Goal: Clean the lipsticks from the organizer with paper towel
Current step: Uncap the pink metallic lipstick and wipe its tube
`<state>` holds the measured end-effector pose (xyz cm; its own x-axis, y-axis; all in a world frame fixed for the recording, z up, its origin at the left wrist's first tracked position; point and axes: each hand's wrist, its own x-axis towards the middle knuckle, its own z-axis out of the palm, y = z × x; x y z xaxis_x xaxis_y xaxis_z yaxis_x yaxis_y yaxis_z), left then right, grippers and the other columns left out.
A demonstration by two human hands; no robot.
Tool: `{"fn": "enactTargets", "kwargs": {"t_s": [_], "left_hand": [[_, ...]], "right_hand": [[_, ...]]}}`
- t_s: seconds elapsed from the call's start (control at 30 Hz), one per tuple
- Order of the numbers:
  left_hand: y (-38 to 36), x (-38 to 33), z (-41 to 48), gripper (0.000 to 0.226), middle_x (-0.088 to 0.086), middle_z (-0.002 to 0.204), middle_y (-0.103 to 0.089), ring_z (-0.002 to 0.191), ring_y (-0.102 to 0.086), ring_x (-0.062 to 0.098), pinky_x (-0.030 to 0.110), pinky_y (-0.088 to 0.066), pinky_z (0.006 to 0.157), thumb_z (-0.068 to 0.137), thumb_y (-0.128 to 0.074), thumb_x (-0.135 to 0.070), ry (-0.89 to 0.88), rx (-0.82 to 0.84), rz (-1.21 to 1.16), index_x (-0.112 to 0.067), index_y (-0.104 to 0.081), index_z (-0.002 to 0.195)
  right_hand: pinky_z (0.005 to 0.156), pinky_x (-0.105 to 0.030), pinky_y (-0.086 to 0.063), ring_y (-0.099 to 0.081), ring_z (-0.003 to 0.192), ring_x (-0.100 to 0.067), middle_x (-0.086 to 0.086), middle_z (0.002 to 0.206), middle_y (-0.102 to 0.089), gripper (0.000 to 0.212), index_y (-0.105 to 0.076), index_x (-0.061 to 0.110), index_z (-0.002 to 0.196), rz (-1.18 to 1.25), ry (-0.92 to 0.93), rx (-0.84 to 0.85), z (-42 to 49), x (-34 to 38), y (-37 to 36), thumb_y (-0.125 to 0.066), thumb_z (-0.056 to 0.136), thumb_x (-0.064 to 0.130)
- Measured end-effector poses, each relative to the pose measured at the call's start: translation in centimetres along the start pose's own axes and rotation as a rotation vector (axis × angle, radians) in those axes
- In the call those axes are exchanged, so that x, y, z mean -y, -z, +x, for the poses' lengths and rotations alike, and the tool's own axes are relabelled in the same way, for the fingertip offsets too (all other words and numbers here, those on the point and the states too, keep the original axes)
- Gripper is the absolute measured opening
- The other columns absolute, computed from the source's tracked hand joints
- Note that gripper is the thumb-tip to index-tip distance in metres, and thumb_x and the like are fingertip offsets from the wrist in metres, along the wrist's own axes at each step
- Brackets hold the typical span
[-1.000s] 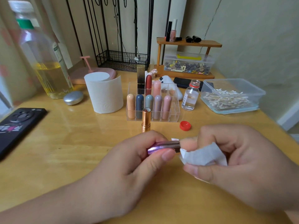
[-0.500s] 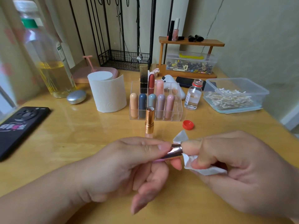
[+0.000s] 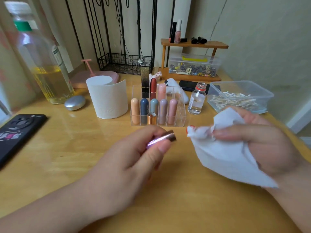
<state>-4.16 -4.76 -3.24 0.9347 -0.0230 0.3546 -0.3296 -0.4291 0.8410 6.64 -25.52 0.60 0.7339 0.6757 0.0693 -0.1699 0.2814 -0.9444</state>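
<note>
My left hand (image 3: 133, 158) grips a shiny purple-and-rose-gold lipstick tube (image 3: 165, 137) low over the table, its metal end pointing right. My right hand (image 3: 262, 143) pinches a crumpled white paper towel (image 3: 223, 153), held a short gap to the right of the tube and not touching it. Behind them the clear acrylic organizer (image 3: 182, 115) holds several capsule-shaped lipsticks in peach, navy, grey-blue, mauve and pink, plus a black-gold, a red and a pale pink one in its back row. A copper lipstick cap (image 3: 152, 118) stands upright just in front of the organizer.
A paper towel roll (image 3: 107, 98) stands left of the organizer. An open small glass bottle (image 3: 196, 100) sits to its right, with a tub of cotton swabs (image 3: 239, 96) beyond. An oil bottle (image 3: 45, 64), a silver compact (image 3: 74, 103) and a black phone (image 3: 18, 132) lie at left.
My right hand has pulled the paper towel off the lipstick's end and moved right, opening a gap. My left hand still holds the tube, now tilted up slightly.
</note>
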Motion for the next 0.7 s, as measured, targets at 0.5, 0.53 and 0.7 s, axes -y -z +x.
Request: {"fn": "enactTargets", "kwargs": {"t_s": [0.5,0.53,0.7], "left_hand": [[-1.0,0.4,0.4,0.029,0.015,0.119,-0.064,0.092,-0.062,0.04,0.04,-0.055,0.068,0.091,-0.066,-0.026,0.077,0.141,-0.623,-0.004,-0.07,0.109],[-1.1,0.6,0.4,0.028,0.018,0.112,-0.065,0.09,-0.061,0.045,0.041,-0.055,0.07,0.091,-0.065,-0.025,0.101,0.136,-0.606,-0.004,-0.07,0.109],[-0.8,0.9,0.4,0.03,0.023,0.096,-0.067,0.082,-0.063,0.036,0.04,-0.053,0.078,0.086,-0.066,-0.028,0.157,0.074,-0.581,-0.004,-0.073,0.104]], "right_hand": [[0.098,-0.046,-0.048,-0.06,0.117,-0.039,-0.029,0.12,-0.061,0.026,-0.044,-0.008,0.123,0.347,-0.256,0.008,0.9,-0.8,0.8,-0.032,0.1,-0.007],[0.098,-0.046,-0.048,-0.059,0.119,-0.038,-0.028,0.126,-0.059,0.034,-0.042,-0.008,0.131,0.369,-0.289,0.058,1.0,-1.0,0.9,-0.04,0.098,-0.007],[0.098,-0.061,-0.047,-0.058,0.115,-0.052,-0.037,0.125,-0.058,0.042,-0.052,-0.013,0.122,0.07,-0.239,0.082,1.3,-1.2,2.2,-0.065,0.085,0.002]]}}
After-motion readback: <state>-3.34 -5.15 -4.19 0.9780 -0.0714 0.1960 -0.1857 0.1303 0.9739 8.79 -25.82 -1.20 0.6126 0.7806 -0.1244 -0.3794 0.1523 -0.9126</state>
